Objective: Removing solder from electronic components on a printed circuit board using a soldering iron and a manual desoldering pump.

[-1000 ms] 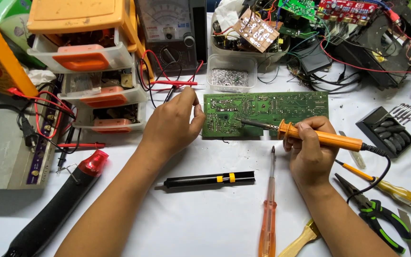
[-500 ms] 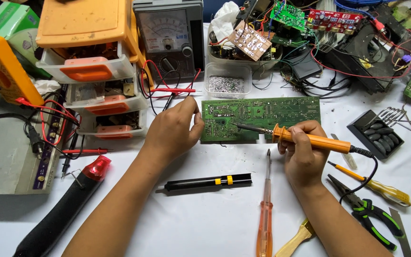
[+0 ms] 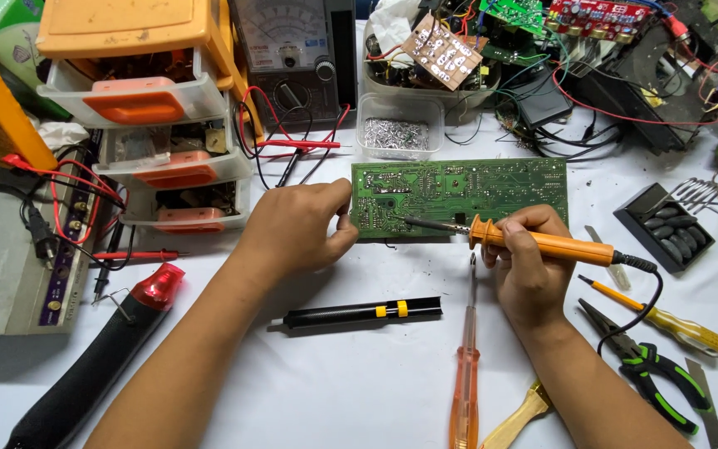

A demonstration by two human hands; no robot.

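Plainly, with the right hand [image 3: 525, 266] clamped on the iron [image 3: 542, 245] and the left hand [image 3: 297, 229] pinching the board [image 3: 475, 187] at its nine o'clock edge, a slip could scorch fingers or bridge joints.

The circuit board [image 3: 459, 195] shows a matt green laminate face dotted with shiny solder points. The soldering iron [image 3: 542, 244] has a smooth orange plastic handle and a dull metal tip. The desoldering pump [image 3: 359, 313] is matt black plastic. The surface [image 3: 334, 391] is covered in white, slightly creased sheet.
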